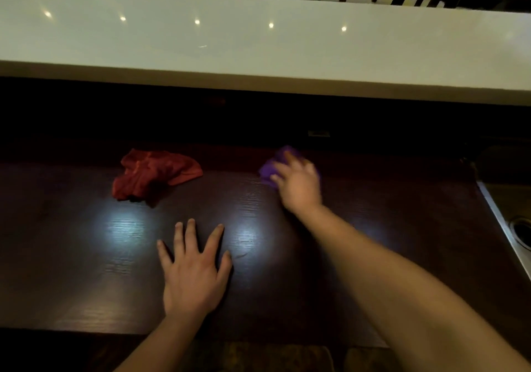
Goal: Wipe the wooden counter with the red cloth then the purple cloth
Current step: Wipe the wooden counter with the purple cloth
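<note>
The dark wooden counter (pixel 258 271) lies below a white ledge (pixel 258 44). On the counter, the left hand (pixel 192 271) rests flat with fingers spread, beside the crumpled red cloth (pixel 152 175). The right hand (pixel 298 180) presses on the purple cloth (pixel 271 169); blur hides its grip.

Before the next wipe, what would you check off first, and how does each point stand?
1. Right hand on the purple cloth: ok, it covers most of it, though the grip itself is blurred.
2. Red cloth out of the way: ok, it lies crumpled and untouched to the left, apart from both hands.
3. Left hand steadying: ok, flat on the counter, fingers spread.
4. Path for the wipe: ok, nothing else shows on the dark wood.
5. Red cloth pass already done: cannot tell from this one picture.
6. Sink edge at the right: ok, clear of the hand.
</note>
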